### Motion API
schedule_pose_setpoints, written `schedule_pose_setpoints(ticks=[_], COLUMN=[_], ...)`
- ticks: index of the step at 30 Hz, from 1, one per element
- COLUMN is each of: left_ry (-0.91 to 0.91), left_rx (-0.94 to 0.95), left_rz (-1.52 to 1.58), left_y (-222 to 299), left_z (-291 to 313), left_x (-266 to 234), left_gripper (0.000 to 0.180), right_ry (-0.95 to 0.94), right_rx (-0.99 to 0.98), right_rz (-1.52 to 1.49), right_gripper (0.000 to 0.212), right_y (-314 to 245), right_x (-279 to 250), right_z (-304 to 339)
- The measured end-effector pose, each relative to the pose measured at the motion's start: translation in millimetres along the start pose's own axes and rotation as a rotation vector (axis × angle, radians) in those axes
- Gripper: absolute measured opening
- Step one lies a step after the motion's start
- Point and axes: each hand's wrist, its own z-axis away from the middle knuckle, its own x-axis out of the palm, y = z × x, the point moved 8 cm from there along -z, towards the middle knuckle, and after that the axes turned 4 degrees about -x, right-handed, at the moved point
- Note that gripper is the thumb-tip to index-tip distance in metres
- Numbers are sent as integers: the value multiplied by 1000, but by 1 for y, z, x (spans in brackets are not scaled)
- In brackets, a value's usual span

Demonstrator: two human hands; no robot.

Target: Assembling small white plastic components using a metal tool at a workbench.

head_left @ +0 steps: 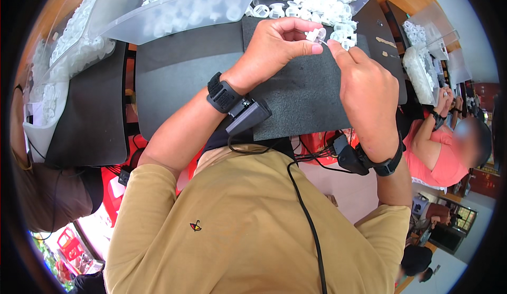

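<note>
Above the dark mat, my left hand (274, 43) pinches a small white plastic part (316, 34) between thumb and fingertips. It looks round with a clear rim. My right hand (367, 85) is closed, its thumb and forefinger gripping a thin metallic-looking tool (324, 42) whose tip meets or nearly meets the part. My fingers hide most of this tool, so its kind does not show. Just beyond both hands lies a heap of loose white plastic parts (322, 1), spilling toward the mat beside my right fingertips.
A clear plastic bin (179, 16) of round white parts stands at the far left of the dark mat (296, 98). Another bin (79, 40) sits farther left. On the right, a co-worker in a pink shirt (435, 154) handles parts. A black cable (306, 209) hangs down my front.
</note>
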Motion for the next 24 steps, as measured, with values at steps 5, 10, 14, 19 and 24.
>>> schedule_pose_setpoints(ticks=[5, 10, 14, 19, 24], left_ry=[80, 59, -3, -35, -51], left_rx=[66, 27, -1, -15, -12], left_rz=[-106, -94, 35, 59, 47], left_y=[1, 4, 9, 11, 13], left_z=[0, 1, 1, 2, 2], left_x=[-4, -1, -2, 1, 3], left_gripper=[31, 31, 31, 33, 35], right_ry=[-71, -49, 28, 52, -29], right_rx=[-98, -145, -67, -7, 10], right_rz=[187, 134, -82, -150, -174], right_gripper=[21, 24, 31, 31, 29], right_y=[-11, -5, 12, 23, 23], right_x=[6, 3, -16, -20, -11], right_z=[-5, -4, 2, -1, -3])
